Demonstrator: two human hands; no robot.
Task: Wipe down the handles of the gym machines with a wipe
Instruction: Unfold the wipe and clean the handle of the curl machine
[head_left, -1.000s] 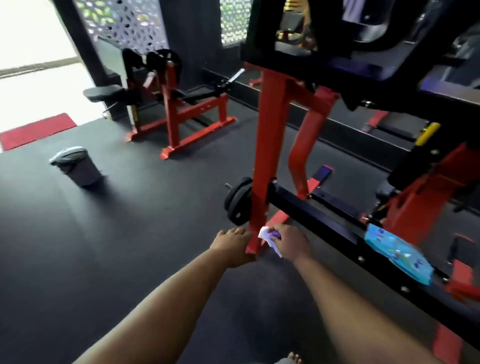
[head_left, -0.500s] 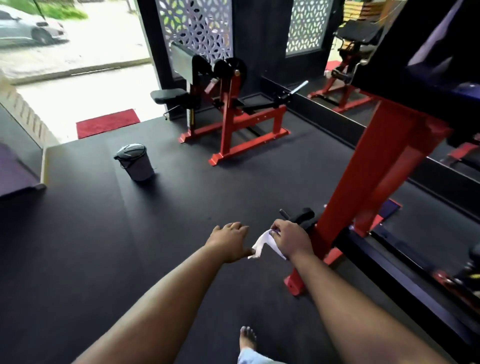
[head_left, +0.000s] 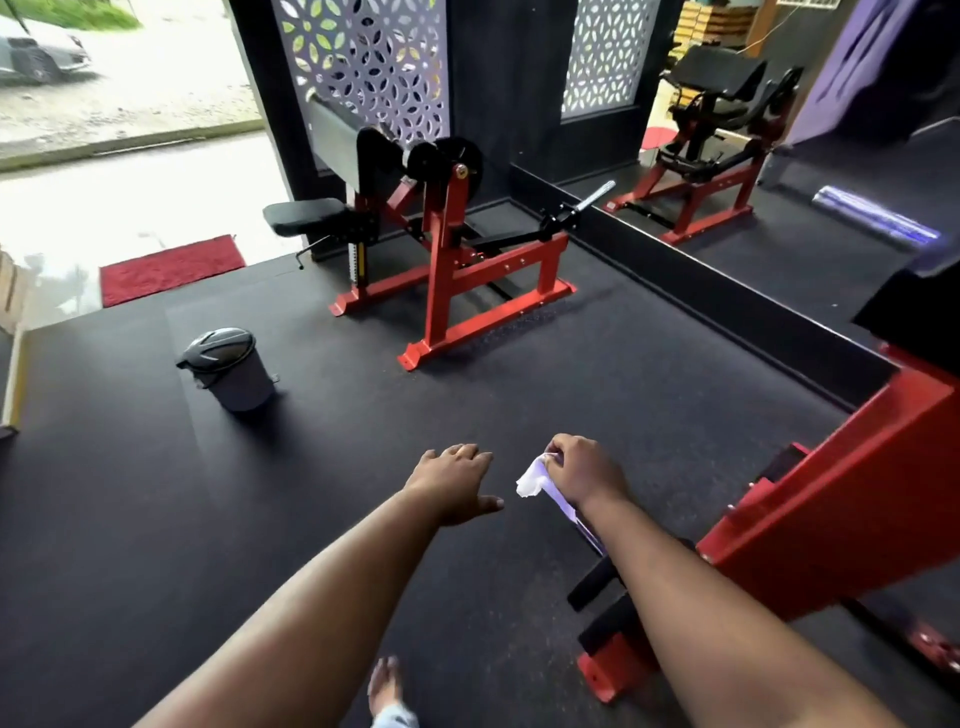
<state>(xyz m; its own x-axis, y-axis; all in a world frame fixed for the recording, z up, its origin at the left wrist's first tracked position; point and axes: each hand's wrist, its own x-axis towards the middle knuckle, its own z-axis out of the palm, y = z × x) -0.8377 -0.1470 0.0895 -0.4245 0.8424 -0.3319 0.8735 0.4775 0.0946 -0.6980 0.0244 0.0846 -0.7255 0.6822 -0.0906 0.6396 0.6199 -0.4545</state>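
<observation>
My right hand (head_left: 584, 470) grips a crumpled white wipe (head_left: 535, 480), held over the black floor in the lower middle of the head view. Just left of it, my left hand (head_left: 457, 480) hovers palm down with relaxed fingers and holds nothing. A red gym machine (head_left: 447, 260) with black pads and a chrome bar end stands ahead across the floor. The red frame (head_left: 831, 509) of a second machine slants beside my right forearm.
A small grey pedal bin (head_left: 231, 366) stands on the floor at the left. Behind it lies a red doormat (head_left: 171, 267) at the open doorway. A wall mirror (head_left: 779, 156) runs along the right. My bare foot (head_left: 385, 686) shows at the bottom.
Both hands have come away from the red upright they were at a second ago. The view has swung left and up, bringing the far machine and the bin closer to the middle.
</observation>
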